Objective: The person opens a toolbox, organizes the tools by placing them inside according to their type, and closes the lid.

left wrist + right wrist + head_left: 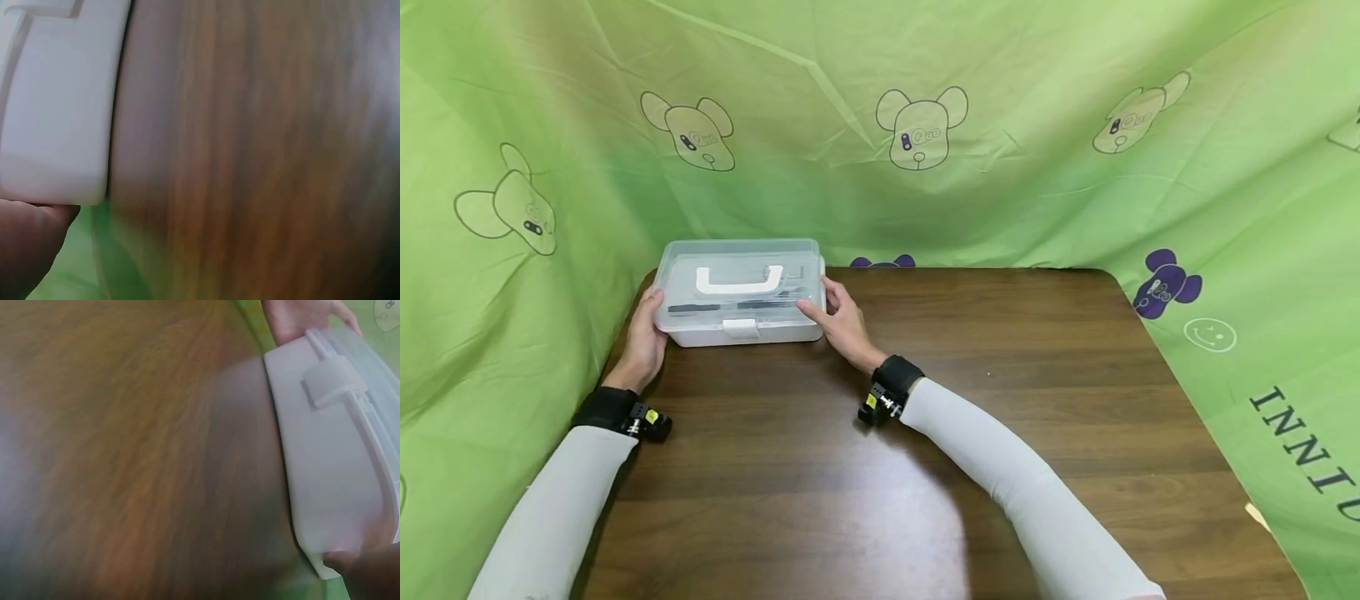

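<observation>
A clear plastic storage box (737, 254) lies at the far left of the table, its lid closed. On the lid is a white carrying handle (739, 288), and a white latch (741, 328) marks the middle of the front. Dark slender items show through the lid. My left hand (643, 343) grips the left end, with fingertips at the lid's corner. At the right end my right hand (846, 327) holds the box, thumb on the lid's front edge and fingers round the side. In the right wrist view both hands flank the box's front wall (325, 469).
The brown wooden table (1000, 417) extends to the right and toward me. A green printed cloth (820, 183) hangs behind the table and along both sides, close to the box's back and left. A small pale piece (1257, 517) lies at the right edge.
</observation>
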`<action>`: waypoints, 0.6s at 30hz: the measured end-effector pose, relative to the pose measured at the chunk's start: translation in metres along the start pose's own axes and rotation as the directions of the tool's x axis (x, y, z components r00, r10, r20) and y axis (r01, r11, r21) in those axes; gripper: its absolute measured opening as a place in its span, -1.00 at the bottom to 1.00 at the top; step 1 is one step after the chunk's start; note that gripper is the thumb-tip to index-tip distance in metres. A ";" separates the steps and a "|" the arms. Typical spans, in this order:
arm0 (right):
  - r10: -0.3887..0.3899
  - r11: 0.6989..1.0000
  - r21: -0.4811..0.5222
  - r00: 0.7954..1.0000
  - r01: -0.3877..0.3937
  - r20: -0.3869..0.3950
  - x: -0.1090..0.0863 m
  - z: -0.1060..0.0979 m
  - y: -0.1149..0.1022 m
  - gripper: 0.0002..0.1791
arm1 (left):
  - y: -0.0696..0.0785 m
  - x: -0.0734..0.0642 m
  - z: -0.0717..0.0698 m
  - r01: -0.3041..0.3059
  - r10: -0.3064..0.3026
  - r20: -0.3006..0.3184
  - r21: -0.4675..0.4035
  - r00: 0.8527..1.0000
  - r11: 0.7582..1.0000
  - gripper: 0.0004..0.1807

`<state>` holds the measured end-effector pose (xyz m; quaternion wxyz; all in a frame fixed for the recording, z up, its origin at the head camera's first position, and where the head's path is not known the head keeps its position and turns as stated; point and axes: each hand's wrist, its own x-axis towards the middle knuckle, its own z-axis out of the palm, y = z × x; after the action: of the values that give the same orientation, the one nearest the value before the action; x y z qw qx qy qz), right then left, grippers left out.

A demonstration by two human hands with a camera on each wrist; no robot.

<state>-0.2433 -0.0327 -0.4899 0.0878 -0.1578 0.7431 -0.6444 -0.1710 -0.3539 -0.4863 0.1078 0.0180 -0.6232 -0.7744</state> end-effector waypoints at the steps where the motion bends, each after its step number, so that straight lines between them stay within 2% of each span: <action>1: 0.001 1.000 0.001 1.000 -0.001 0.000 0.002 0.003 -0.001 -0.13 | 0.001 0.001 -0.003 0.000 0.000 -0.007 -0.005 1.000 1.000 -0.33; 11: 0.019 1.000 0.020 1.000 -0.019 0.001 0.020 0.028 -0.004 -0.09 | 0.004 0.012 -0.026 0.014 -0.015 -0.048 -0.020 0.999 1.000 -0.46; 18: 0.021 1.000 0.022 1.000 -0.021 -0.001 0.028 0.041 -0.004 -0.08 | 0.008 0.017 -0.036 0.016 -0.018 -0.067 -0.040 0.998 0.999 -0.38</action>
<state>-0.2550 -0.0806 -0.4901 0.0956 -0.1487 0.7377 -0.6515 -0.1810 -0.3938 -0.4848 0.1224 0.0473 -0.6039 -0.7862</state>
